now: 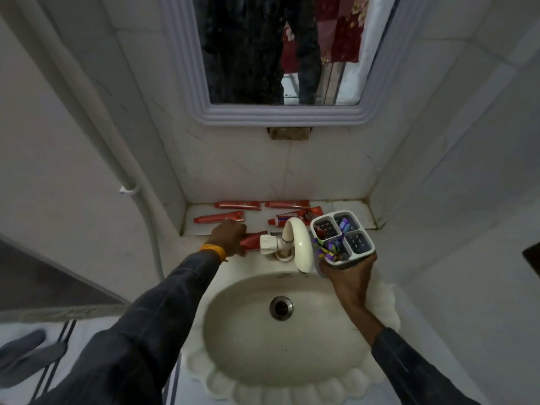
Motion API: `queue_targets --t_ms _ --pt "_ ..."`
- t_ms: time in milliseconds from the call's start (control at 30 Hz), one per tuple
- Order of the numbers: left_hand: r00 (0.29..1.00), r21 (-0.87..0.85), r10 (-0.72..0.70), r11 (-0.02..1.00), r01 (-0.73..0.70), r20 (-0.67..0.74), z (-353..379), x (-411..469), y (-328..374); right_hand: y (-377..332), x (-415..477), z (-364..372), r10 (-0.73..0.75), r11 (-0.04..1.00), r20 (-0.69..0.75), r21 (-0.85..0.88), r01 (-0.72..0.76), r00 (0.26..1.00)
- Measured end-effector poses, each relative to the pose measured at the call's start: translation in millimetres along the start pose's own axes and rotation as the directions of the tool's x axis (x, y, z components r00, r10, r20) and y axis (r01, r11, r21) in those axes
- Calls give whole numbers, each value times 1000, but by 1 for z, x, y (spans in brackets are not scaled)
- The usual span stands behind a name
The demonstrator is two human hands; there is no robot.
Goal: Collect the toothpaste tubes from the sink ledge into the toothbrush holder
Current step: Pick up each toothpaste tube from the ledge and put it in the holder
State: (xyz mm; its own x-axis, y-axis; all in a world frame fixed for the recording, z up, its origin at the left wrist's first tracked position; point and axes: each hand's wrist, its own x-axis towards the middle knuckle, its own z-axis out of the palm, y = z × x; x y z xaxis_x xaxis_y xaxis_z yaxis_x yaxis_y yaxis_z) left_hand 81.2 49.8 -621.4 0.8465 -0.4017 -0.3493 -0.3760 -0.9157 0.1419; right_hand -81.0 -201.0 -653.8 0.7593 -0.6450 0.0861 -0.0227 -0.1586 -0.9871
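Cream ceramic sink [292,372] nearest, white curved tap [298,244] at its back edge. Grey four-compartment toothbrush holder [355,252] is gripped from below by right hand [349,277], just right of tap. Red toothpaste tube [254,241] left of tap is clasped by left hand [229,236]. Four more red tubes [219,219] lie on white ledge [350,207] behind tap.

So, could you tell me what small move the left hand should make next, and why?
Probably lift the toothpaste tube off the ledge and carry it right, over the tap, to the toothbrush holder. The left hand already has its grip on that tube, and the right hand holds the holder up nearby, with its right compartments apparently free.
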Motion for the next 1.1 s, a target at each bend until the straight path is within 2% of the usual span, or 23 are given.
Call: queue_targets --t_ms 100,267,333,433,533,633,733,767,900,1100 --pt "1000 12 -20 1000 20 -24 10 -1 7 2 -1 -3 2 1000 5 -15 -2 1000" --pt "999 15 -49 999 49 13 14 -12 12 3 0 -5 13 1000 7 -21 -13 1000" --pt "997 2 -73 997 73 -15 6 -18 8 -2 0 -4 20 1000 8 -10 -20 1000" --pt "989 -117 -100 989 87 -112 -39 -29 3 -8 -2 -2 23 1000 4 5 -23 1000" --pt "968 -302 -103 953 30 -227 -103 -34 5 -6 -2 -2 41 999 -12 -6 -41 999" --pt "947 -542 -31 826 -156 -321 -146 -35 32 -3 0 -3 45 999 -11 4 -45 999" --pt "927 -638 33 716 -283 -374 -162 -26 76 -4 1 -2 42 999 -5 12 -41 999" --pt "930 -636 58 714 -292 -362 -160 -19 88 -3 1 -1 38 999 -10 16 -38 999" --pt "944 -512 129 813 -275 -303 -131 1 131 0 3 -3 30 999 -17 18 -29 999" --pt "931 -502 108 818 -282 -348 -112 9 157 7 2 -6 39 999 -19 17 -39 999"
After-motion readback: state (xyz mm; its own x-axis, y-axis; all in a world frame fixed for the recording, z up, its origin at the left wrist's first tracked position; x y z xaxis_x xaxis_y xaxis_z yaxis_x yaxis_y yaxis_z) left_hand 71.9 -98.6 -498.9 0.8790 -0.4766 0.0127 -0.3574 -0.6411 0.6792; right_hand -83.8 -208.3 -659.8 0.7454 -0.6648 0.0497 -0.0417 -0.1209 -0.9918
